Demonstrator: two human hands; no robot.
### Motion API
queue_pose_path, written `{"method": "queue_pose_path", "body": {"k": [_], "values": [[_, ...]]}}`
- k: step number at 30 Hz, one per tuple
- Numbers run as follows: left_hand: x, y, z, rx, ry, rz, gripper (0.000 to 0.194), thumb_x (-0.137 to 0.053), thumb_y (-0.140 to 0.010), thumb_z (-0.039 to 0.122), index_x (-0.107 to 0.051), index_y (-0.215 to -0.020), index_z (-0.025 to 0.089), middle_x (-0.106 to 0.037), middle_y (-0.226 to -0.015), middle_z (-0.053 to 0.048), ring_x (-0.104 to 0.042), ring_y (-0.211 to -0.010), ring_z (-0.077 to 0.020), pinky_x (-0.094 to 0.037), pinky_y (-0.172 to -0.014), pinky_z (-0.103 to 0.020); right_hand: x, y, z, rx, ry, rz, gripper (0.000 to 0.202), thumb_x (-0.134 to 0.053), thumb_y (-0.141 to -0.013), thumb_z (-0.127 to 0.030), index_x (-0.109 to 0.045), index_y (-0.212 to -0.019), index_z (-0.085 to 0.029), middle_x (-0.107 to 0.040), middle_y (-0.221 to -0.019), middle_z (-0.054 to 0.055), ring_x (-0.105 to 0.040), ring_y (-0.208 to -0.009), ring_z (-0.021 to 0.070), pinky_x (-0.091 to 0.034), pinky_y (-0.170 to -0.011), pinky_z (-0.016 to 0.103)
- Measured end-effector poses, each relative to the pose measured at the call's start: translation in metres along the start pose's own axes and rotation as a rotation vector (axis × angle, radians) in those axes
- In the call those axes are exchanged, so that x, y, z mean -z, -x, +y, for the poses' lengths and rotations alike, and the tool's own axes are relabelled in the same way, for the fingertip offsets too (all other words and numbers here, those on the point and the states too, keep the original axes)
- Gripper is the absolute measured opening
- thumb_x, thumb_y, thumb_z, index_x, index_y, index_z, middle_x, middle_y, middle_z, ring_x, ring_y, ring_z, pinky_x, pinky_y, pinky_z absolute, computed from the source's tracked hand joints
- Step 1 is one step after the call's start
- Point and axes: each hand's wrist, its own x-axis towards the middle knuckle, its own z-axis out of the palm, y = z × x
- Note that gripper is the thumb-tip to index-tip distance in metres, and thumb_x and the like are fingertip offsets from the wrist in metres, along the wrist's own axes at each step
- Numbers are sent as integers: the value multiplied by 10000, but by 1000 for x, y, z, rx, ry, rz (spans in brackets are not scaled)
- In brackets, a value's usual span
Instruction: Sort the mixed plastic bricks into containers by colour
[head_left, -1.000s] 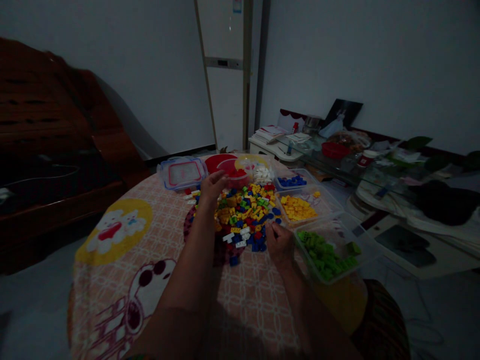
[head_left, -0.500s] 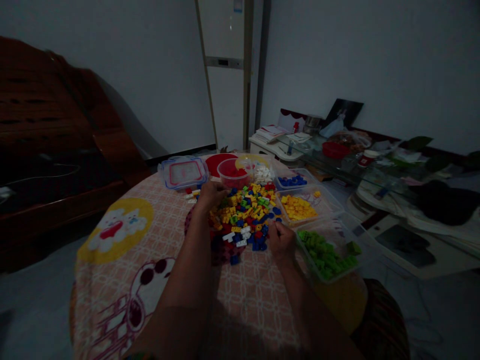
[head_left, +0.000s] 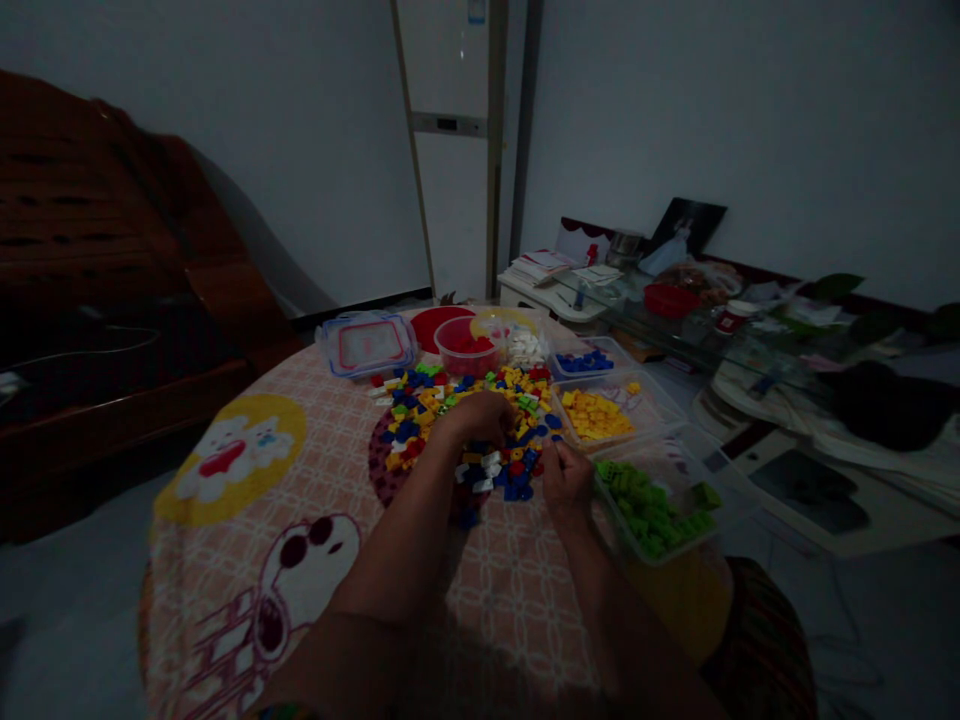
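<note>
A mixed pile of toy building bricks (head_left: 420,405) in yellow, blue, white, red and green lies in the middle of the table. My left hand (head_left: 484,415) is over the pile, its fingers curled down and closed; whatever they hold is hidden. At the pile's right edge my right hand (head_left: 566,478) is closed with thumb and fingers together, and its contents do not show. Beside it stands a clear box of green bricks (head_left: 652,510). Behind that are a box of yellow bricks (head_left: 596,415) and a box of blue bricks (head_left: 585,362).
A round clear tub (head_left: 469,362) with red bricks stands at the back, with white bricks (head_left: 525,347) to its right. A blue-rimmed lid (head_left: 367,345) lies at the back left. The patterned tablecloth (head_left: 495,620) covers the round table. A cluttered glass table (head_left: 697,345) stands beyond, right.
My left hand has moved right and slightly nearer across the pile, uncovering bricks on its left side. My right hand stays closed at nearly the same spot.
</note>
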Motion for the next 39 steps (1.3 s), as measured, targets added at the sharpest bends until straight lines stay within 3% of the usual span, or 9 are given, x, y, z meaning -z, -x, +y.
{"method": "queue_pose_path", "body": {"k": [8,12,18,22,26,28,33,36,39], "values": [[2,0,5,31,-158,-74,326,-772,-546,97,-803,-846,221,-769,-846,-31,-676,-776,-194,-454,-648,-230,1,-1,0,37,19,5,456,-475,-967,-410,-322,-573,-237,-325,-497,-78,-322,-509,95,-242,-521,259],[-3,0,10,31,-192,-10,230,-711,-582,62,-803,-755,182,-756,-765,-74,-677,-743,-209,-463,-666,-250,1,-1,3,36,25,10,455,-475,-971,-410,-336,-575,-235,-329,-495,-78,-330,-509,96,-249,-523,256],[-4,-2,-9,-44,103,48,97,-733,-628,152,-785,-705,180,-737,-689,-24,-641,-654,-152,-433,-619,-210,0,0,4,24,11,9,462,-471,-974,-425,-379,-566,-228,-366,-485,-73,-348,-500,97,-262,-519,252],[3,3,-29,-110,368,248,168,-677,-747,289,-776,-781,158,-747,-745,-38,-638,-679,-150,-440,-627,-211,1,-1,1,9,10,-3,467,-466,-975,-432,-375,-564,-229,-372,-478,-69,-365,-499,99,-264,-518,253],[4,4,-42,-59,744,407,280,-722,-720,397,-735,-788,125,-682,-648,-32,-573,-578,-129,-429,-557,-223,0,0,2,4,33,-6,471,-467,-968,-445,-358,-563,-230,-348,-481,-71,-354,-494,97,-253,-514,257],[2,0,-44,-19,985,541,330,-758,-682,423,-716,-803,119,-659,-628,-18,-558,-551,-117,-456,-564,-236,-1,0,4,4,34,-14,470,-465,-965,-450,-363,-563,-228,-351,-489,-70,-354,-493,94,-254,-514,257],[-2,-13,-42,125,1402,935,240,-782,-643,280,-672,-782,119,-670,-681,-3,-638,-662,-114,-538,-722,-260,-2,0,7,-13,25,-23,471,-465,-960,-468,-357,-568,-230,-341,-490,-75,-348,-489,91,-254,-508,255],[1,-18,-40,199,1545,1017,193,-758,-659,134,-657,-822,116,-691,-753,-14,-683,-794,-121,-551,-814,-255,-3,1,8,-19,34,-20,481,-466,-962,-473,-364,-562,-227,-345,-488,-74,-351,-486,89,-257,-515,257],[4,-18,-38,189,1632,1033,247,-747,-692,67,-647,-914,110,-720,-879,-52,-699,-944,-139,-553,-895,-258,-3,3,7,-18,38,-25,478,-468,-964,-466,-369,-564,-223,-374,-496,-68,-367,-494,90,-266,-528,258]]}}
